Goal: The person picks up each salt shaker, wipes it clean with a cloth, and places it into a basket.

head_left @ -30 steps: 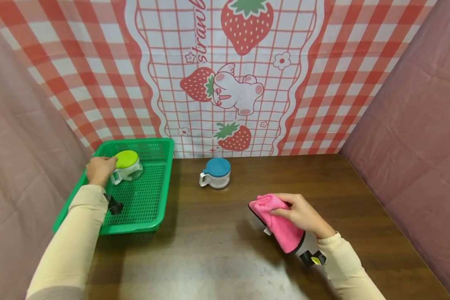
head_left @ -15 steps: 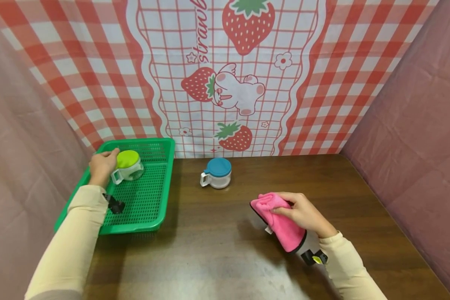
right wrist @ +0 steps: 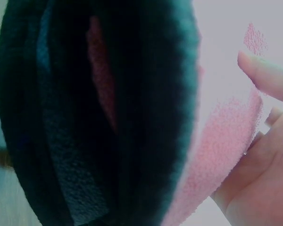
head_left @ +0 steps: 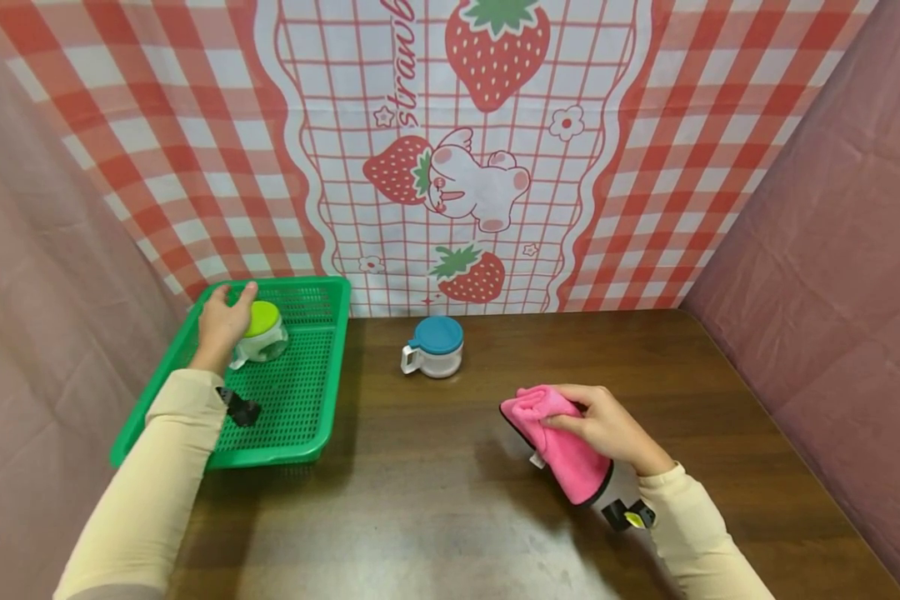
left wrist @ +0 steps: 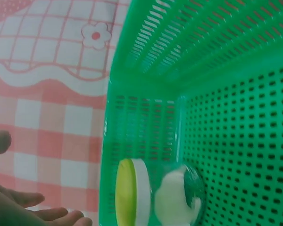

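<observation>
Head view: we are seeing even, moderate light, pale glare spreading over the table [head_left: 420, 533] near the lower edge, soft shadow falling beside the pink cloth [head_left: 577, 458]. Left wrist view: we are noting dimmer, slightly hazy tones and softened detail. Right wrist view: we are finding strong overexposure, the cloth washing out nearly white, its dark edging [right wrist: 165, 113] blurring.

This place looks like a small filming booth, because it is closed on three sides. At the back hangs a checked strawberry sheet [head_left: 465, 158], and at left and right there are pink curtains [head_left: 810, 233]. Between them is a brown table [head_left: 390, 500]. Black devices [head_left: 243, 411] at the wrists [head_left: 654, 463] also suggest filming. The basket [head_left: 322, 446] and jars [head_left: 266, 320] are household goods.
</observation>
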Demonstrator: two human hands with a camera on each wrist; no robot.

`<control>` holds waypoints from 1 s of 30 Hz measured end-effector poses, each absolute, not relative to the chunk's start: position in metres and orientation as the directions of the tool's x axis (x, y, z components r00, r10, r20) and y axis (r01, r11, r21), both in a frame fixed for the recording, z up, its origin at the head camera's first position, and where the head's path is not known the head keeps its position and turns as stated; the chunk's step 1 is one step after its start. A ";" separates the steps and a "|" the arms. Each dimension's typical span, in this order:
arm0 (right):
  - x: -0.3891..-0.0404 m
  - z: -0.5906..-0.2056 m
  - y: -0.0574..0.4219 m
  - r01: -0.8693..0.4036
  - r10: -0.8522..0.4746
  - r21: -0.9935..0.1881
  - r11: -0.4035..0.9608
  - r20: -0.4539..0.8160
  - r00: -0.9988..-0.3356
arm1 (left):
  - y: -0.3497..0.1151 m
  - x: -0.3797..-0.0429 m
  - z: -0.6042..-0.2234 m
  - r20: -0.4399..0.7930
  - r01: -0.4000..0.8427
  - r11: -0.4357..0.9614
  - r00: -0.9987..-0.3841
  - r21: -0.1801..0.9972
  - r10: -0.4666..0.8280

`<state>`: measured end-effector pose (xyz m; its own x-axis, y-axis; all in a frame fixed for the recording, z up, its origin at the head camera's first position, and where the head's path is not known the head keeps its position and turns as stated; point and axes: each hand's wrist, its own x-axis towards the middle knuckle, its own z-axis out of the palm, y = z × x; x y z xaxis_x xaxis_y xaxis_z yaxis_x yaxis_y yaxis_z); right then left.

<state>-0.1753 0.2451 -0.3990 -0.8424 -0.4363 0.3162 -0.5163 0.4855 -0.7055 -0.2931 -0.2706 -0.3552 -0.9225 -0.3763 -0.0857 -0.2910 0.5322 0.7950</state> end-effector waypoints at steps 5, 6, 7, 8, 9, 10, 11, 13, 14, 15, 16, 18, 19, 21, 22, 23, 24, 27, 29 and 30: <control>-0.175 -0.399 0.245 -0.505 -0.433 -0.711 0.489 0.305 -0.848 | -0.261 -0.294 -0.351 -0.095 -0.247 0.524 -0.949 0.815 -0.299; -0.175 -0.399 0.245 -0.504 -0.431 -0.711 0.491 0.305 -0.849 | -0.258 -0.294 -0.350 -0.094 -0.238 0.522 -0.953 0.819 -0.288; -0.174 -0.398 0.245 -0.501 -0.429 -0.712 0.493 0.302 -0.851 | -0.255 -0.294 -0.349 -0.093 -0.230 0.519 -0.956 0.823 -0.276; -0.174 -0.398 0.245 -0.498 -0.427 -0.712 0.494 0.301 -0.853 | -0.253 -0.294 -0.348 -0.090 -0.223 0.517 -0.959 0.826 -0.268; -0.174 -0.398 0.245 -0.498 -0.426 -0.713 0.493 0.301 -0.853 | -0.250 -0.293 -0.347 -0.090 -0.216 0.519 -0.962 0.827 -0.256; -0.174 -0.398 0.245 -0.497 -0.426 -0.713 0.495 0.299 -0.854 | -0.248 -0.293 -0.347 -0.089 -0.208 0.521 -0.966 0.828 -0.244; -0.174 -0.398 0.244 -0.497 -0.425 -0.713 0.494 0.300 -0.854 | -0.245 -0.292 -0.346 -0.085 -0.198 0.523 -0.969 0.829 -0.232; -0.174 -0.397 0.244 -0.495 -0.426 -0.716 0.493 0.298 -0.854 | -0.241 -0.291 -0.344 -0.082 -0.181 0.525 -0.975 0.832 -0.207; -0.174 -0.397 0.244 -0.495 -0.426 -0.717 0.491 0.298 -0.854 | -0.239 -0.291 -0.343 -0.073 -0.170 0.527 -0.977 0.833 -0.200; -0.174 -0.397 0.244 -0.498 -0.427 -0.715 0.492 0.300 -0.853 | -0.237 -0.291 -0.341 -0.061 -0.158 0.527 -0.979 0.835 -0.196; -0.174 -0.398 0.245 -0.501 -0.428 -0.711 0.494 0.302 -0.852 | -0.234 -0.290 -0.340 -0.043 -0.144 0.530 -0.979 0.835 -0.197; -0.174 -0.398 0.244 -0.504 -0.430 -0.707 0.496 0.305 -0.850 | -0.229 -0.289 -0.338 -0.008 -0.123 0.539 -0.978 0.833 -0.210; -0.174 -0.398 0.244 -0.505 -0.432 -0.707 0.495 0.304 -0.849 | -0.227 -0.289 -0.337 0.010 -0.113 0.541 -0.976 0.833 -0.219; -0.174 -0.398 0.244 -0.509 -0.432 -0.701 0.499 0.308 -0.848 | -0.222 -0.288 -0.335 0.036 -0.097 0.541 -0.973 0.836 -0.229; -0.174 -0.398 0.244 -0.509 -0.433 -0.702 0.497 0.307 -0.847 | -0.219 -0.287 -0.334 0.042 -0.091 0.538 -0.972 0.838 -0.231; -0.174 -0.397 0.244 -0.507 -0.433 -0.704 0.497 0.306 -0.848 | -0.217 -0.286 -0.333 0.047 -0.086 0.537 -0.972 0.839 -0.230; -0.174 -0.397 0.244 -0.505 -0.431 -0.707 0.496 0.304 -0.849 | -0.215 -0.285 -0.332 0.051 -0.080 0.532 -0.972 0.843 -0.228; -0.175 -0.397 0.244 -0.501 -0.428 -0.708 0.497 0.303 -0.852 | -0.209 -0.282 -0.329 0.058 -0.077 0.524 -0.970 0.848 -0.236; -0.175 -0.397 0.244 -0.499 -0.426 -0.710 0.497 0.302 -0.853 | -0.205 -0.281 -0.327 0.064 -0.081 0.525 -0.965 0.847 -0.253; -0.175 -0.397 0.244 -0.497 -0.426 -0.713 0.495 0.299 -0.854 | -0.203 -0.280 -0.327 0.065 -0.085 0.522 -0.963 0.849 -0.262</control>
